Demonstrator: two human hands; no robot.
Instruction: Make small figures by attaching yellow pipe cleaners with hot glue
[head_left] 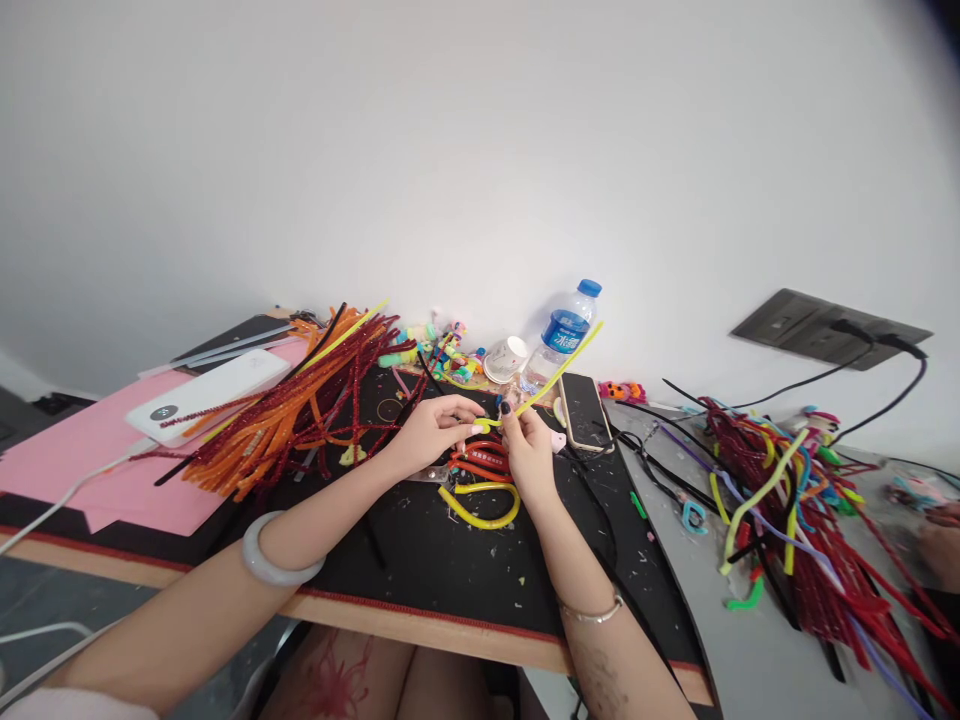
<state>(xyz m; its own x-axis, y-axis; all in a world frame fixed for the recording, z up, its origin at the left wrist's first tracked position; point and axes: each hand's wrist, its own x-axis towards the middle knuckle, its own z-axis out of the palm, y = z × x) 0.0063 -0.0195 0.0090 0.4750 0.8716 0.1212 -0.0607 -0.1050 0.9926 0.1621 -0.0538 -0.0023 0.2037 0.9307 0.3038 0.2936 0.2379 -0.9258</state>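
A yellow pipe cleaner (564, 368) is held up over the black mat, its long free end slanting up to the right. My left hand (431, 432) is closed, pinching the small bent yellow end between thumb and fingers. Close beside it, my right hand (529, 452) grips the same pipe cleaner between thumb and index finger. Just below the hands lies a tool with red handles (480, 460), partly hidden. Nearer to me is a curved yellow handle (491, 522), also on the mat.
Orange and dark red pipe cleaners (300, 400) lie by a white power bank (217, 395) on pink sheets (82, 450). Behind stand a paper cup (505, 358) and water bottle (564, 335); a phone (585, 412) lies rightward. Another person's hand (941, 545) shows beyond more pipe cleaners (810, 530).
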